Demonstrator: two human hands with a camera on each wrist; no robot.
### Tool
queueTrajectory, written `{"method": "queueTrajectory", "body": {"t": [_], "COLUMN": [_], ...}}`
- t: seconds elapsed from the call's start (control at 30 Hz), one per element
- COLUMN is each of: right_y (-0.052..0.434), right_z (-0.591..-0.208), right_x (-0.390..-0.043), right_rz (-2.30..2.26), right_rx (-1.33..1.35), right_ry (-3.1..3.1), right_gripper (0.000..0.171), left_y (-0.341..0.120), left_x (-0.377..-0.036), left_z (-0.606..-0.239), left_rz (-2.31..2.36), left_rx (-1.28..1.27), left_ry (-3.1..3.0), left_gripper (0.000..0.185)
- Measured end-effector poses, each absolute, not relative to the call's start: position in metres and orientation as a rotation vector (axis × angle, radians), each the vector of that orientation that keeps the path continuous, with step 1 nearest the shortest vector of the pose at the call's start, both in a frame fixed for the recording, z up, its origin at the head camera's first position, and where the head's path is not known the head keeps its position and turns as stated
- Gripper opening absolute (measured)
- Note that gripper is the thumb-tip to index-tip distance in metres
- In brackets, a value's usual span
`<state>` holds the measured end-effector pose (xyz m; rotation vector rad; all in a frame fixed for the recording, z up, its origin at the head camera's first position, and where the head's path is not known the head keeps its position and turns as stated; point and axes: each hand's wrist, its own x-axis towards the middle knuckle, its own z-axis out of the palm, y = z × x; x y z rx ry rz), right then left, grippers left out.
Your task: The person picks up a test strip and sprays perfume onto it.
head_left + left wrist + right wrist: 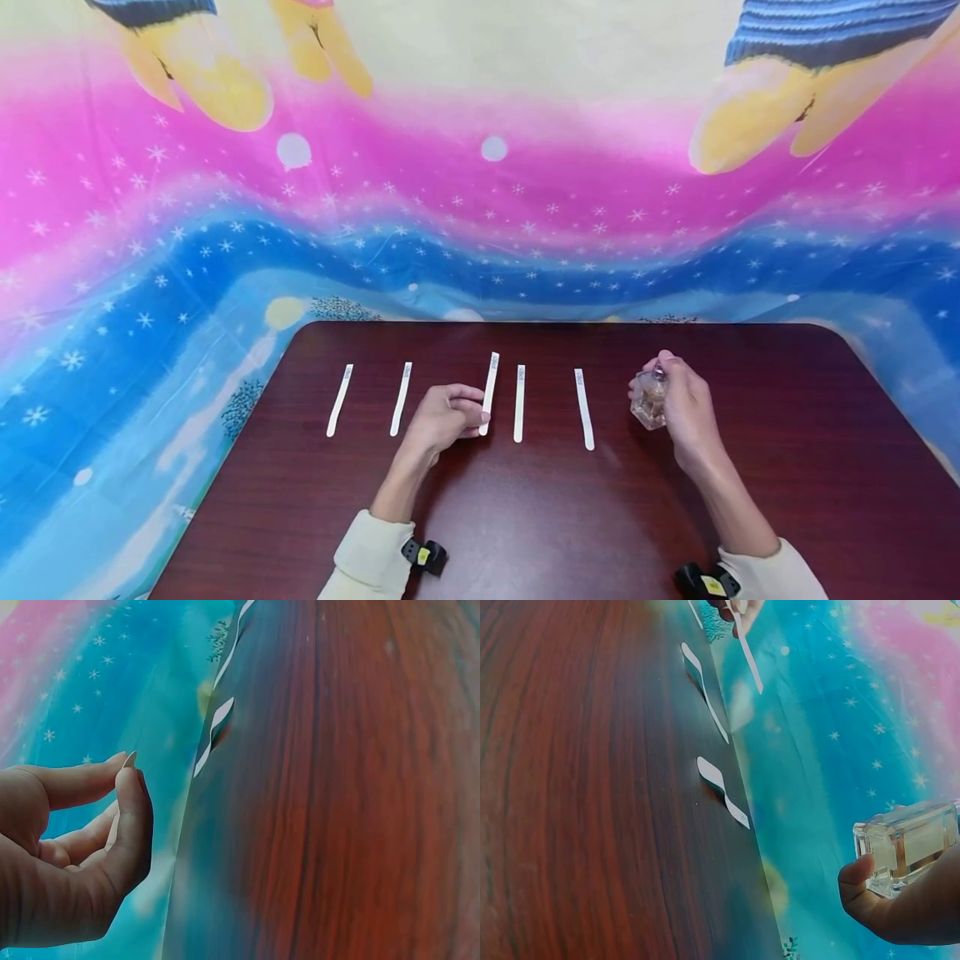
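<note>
My left hand (444, 421) pinches a white paper strip (490, 392) near its lower rounded end, between thumb and finger. In the right wrist view this held strip (747, 656) hangs clear above the table. In the left wrist view only the tip of the strip (130, 759) shows past the fingertips. My right hand (688, 407) grips a clear glass perfume bottle (648, 400) on the right side, its fingers around the top and sides. Pale amber liquid shows inside the bottle (911, 844) in the right wrist view.
Two paper strips lie left of my left hand, a far-left strip (341, 400) and a nearer strip (401, 400). Two more lie between my hands, a middle strip (520, 404) and a right strip (585, 408). Behind the dark wooden table (525, 517) hangs a colourful printed cloth (480, 200).
</note>
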<state>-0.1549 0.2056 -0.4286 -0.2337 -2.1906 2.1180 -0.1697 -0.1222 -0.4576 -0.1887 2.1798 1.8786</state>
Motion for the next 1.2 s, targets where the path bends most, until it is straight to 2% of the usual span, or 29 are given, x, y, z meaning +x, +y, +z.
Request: {"method": "queueTrajectory", "body": {"t": [0.7,1.2], "right_y": [0.193,0.180], "right_z": [-0.431,-0.429], "right_x": [-0.160,-0.165], "right_rz": [2.112,2.139], "right_rx": [-0.278,-0.286], "right_ry": [-2.174,-2.160], "right_gripper": [0.042,0.042], "left_y": [-0.091,-0.077], "left_x": [-0.167,-0.162], "left_z": [-0.446,-0.443], "left_rz": [1.977,1.995], "left_rx": [-0.105,-0.054], "left_ry": [2.033,2.000], "left_gripper": [0.037,0.034]}}
